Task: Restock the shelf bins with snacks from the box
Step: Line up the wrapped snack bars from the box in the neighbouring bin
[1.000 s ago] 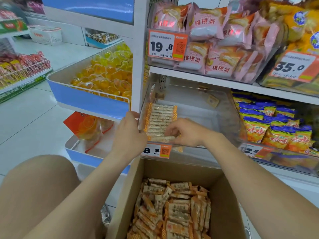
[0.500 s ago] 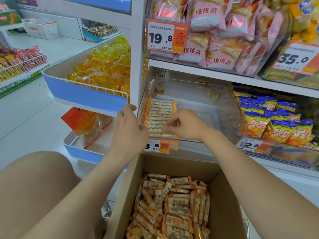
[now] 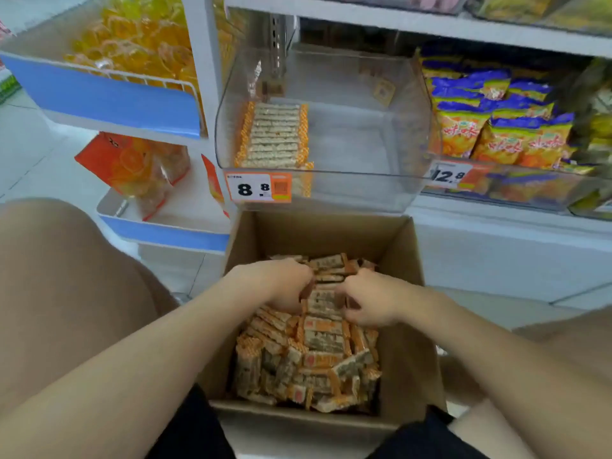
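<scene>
Cardboard box point(image 3: 324, 233) sits on the floor between the knees, still loaded with orange-wrapped snack bars point(image 3: 318, 352) in a messy heap. Both hands are down in the far end of the pile. The left hand point(image 3: 281, 283) and right hand point(image 3: 371, 299) face each other with fingers curled in, and between them there's a little bundle of bars squeezed from both ends. Fingertips are buried in the wrappers, so I can't say how many bars they've actually got.

What matters for the next bit, I reckon: the clear bin point(image 3: 347, 190) is straight ahead and above the hands, just past the box's far wall, with the 8.8 price tag point(image 3: 258, 187) on its front lip. It only has one neat row point(image 3: 273, 134) in it, tucked against the left wall, with each bar's long axis running left to right. The bundle in the hands lies the same way, so it probably just needs lifting up and forward, no twisting. The free space is right of that row, more or less dead centre over both hands, so neither hand is really closer.

Loads left to move.
</scene>
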Tool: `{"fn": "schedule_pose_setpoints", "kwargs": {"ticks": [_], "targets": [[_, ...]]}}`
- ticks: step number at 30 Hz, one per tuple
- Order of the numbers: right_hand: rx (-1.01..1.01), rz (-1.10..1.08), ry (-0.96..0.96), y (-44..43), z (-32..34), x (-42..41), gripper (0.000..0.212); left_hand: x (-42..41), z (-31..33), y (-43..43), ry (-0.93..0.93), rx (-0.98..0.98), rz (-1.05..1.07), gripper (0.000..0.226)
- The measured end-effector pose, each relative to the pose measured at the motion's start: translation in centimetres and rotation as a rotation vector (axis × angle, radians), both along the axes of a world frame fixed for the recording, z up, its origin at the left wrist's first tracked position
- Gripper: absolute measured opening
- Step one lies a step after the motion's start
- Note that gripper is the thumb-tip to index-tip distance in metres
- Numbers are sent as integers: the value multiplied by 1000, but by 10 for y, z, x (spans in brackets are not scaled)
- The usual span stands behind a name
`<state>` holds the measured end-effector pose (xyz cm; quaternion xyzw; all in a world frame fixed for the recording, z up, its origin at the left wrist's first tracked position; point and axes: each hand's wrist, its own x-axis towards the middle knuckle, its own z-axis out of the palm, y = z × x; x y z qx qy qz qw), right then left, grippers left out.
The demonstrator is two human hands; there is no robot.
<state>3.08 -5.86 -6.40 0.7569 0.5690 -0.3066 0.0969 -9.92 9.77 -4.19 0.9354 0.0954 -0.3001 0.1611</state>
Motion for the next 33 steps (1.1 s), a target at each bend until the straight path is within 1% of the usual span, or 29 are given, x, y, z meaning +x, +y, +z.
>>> {"fn": "schedule_pose_setpoints", "kwargs": {"ticks": [3,6,10,13,16,17,20,22,23,26,28,30,32,33], "targets": [[-133,-21,35,-7,-50,-3,20,9,-48,-13,109,-46,-30,29],[-238,-44,76,-14,-88,-6,22,7,-93,-16,158,-93,7,25],[-295,-16,55,-26,-116,-13,11,5,-135,-20,241,-62,-70,38],[-328,-51,32,-33,-133,-19,25,7,-153,-23,268,-64,-106,44],[-330,-75,11,-36,-136,-22,38,6,-162,-24,254,-76,-95,38],[-339,-83,22,-35,-136,-22,38,4,-164,-24,258,-71,-88,36],[-370,-90,51,-35,-137,-21,25,3,-167,-24,238,-69,-64,27],[-389,-83,54,-32,-135,-17,14,3,-165,-23,237,-104,-31,22],[-372,-92,61,-30,-129,-14,14,5,-163,-22,239,-131,-9,21],[-265,-233,128,-21,-112,0,31,9,-152,-16,209,-201,109,17],[-148,-346,162,-15,-95,9,39,11,-139,-9,132,-249,254,16],[23,-461,190,-13,-70,12,47,12,-124,-2,29,-312,433,10],[171,-541,255,-13,-43,14,69,11,-109,6,-59,-376,552,6],[224,-557,267,-15,-30,14,75,10,-98,10,-109,-405,595,6]]}}
